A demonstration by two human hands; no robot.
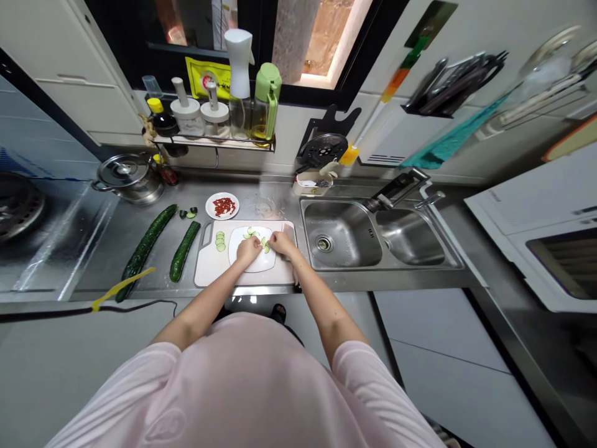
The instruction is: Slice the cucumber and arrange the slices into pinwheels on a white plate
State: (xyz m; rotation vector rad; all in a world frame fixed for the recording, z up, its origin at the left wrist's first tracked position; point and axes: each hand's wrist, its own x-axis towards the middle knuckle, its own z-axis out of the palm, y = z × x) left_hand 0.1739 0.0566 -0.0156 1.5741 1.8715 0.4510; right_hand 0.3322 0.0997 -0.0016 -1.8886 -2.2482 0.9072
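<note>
Over a white plate (259,266) my left hand (249,250) is closed, its fingertips pressed together; anything in them is too small to make out. Across from it, my right hand (282,242) pinches at a cucumber slice (265,244) on the right part of the plate. More cucumber slices (252,232) lie toward the plate's far edge. Under the plate is a pale cutting board (209,270), with a short row of cucumber slices (220,241) on its left side.
Left of the board lie a shorter cucumber (185,252), a long cucumber (149,246) and cut ends (191,213). Behind it stands a small plate of red pieces (222,206). A double sink (342,233) is at right, a steel pot (128,177) at far left.
</note>
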